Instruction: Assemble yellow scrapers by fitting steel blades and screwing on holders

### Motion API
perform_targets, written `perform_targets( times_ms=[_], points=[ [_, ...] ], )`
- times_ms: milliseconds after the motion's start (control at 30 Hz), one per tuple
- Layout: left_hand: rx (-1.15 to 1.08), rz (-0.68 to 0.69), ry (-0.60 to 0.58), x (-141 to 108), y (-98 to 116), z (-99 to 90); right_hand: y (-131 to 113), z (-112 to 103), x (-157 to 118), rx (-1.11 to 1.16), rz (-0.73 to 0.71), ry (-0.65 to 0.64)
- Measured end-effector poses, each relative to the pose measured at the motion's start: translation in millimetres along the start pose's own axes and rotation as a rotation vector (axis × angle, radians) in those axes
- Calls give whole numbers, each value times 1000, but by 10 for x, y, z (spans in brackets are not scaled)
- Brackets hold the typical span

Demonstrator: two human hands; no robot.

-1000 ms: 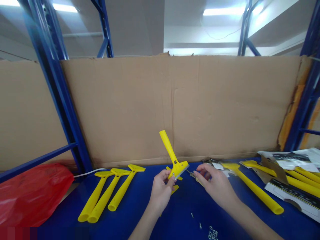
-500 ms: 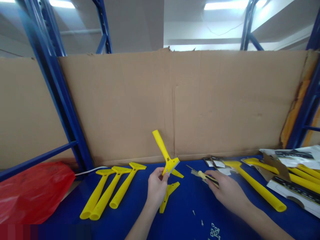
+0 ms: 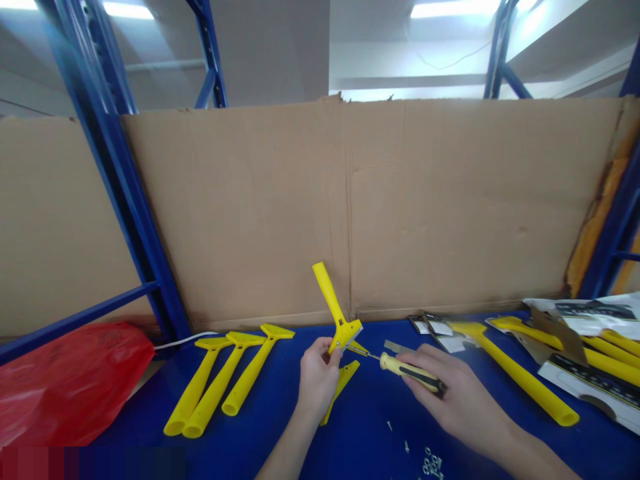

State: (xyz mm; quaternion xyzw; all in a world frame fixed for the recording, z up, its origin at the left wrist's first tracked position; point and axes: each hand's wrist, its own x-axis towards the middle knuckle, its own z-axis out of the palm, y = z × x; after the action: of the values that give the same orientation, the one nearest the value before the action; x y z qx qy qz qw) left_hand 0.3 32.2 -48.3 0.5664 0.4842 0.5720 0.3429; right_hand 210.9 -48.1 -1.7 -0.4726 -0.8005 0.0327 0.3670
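My left hand (image 3: 319, 373) is closed on the head of a yellow scraper handle (image 3: 329, 293), whose shaft points up and slightly left. A thin metal edge shows along the right side of its head. In my right hand (image 3: 455, 393) is a screwdriver (image 3: 407, 371) with a pale and black grip, its shaft reaching left to the held scraper's head. Whether the tip sits in a screw is too small to tell. A flat metal strip (image 3: 396, 347) shows just above the screwdriver. Another yellow piece (image 3: 345, 383) lies on the table beside my left hand.
Several yellow handles (image 3: 250, 373) lie left on the blue table (image 3: 280, 440). Small screws and nuts (image 3: 431, 462) are at the front. A long yellow handle (image 3: 530, 380), small packets (image 3: 425, 325) and packaging (image 3: 590, 387) lie right. Red plastic (image 3: 75, 387) is far left; cardboard (image 3: 250, 213) stands behind.
The screwdriver has turned and its tip has moved to the scraper's head. My left hand and the held scraper have shifted slightly right in view, and my right hand is slightly lower.
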Motion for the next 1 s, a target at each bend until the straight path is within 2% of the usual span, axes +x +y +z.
perform_targets(
  times_ms=[133, 667, 867, 933, 1000],
  points=[
    [33, 11, -30, -9, -1, 14, -26, 22, -10, 42, 3, -22],
    [147, 41, -68, -19, 19, 15, -36, 70, -6, 45, 11, 28],
    [162, 29, -61, -28, 6, 18, -41, 183, 7, 148, 181, 270],
    [153, 19, -45, -26, -4, 15, -55, 236, -10, 251, 273, 285],
    [142, 11, -28, -20, -11, 6, -76, 285, -37, 367, 360, 247]
  ],
)
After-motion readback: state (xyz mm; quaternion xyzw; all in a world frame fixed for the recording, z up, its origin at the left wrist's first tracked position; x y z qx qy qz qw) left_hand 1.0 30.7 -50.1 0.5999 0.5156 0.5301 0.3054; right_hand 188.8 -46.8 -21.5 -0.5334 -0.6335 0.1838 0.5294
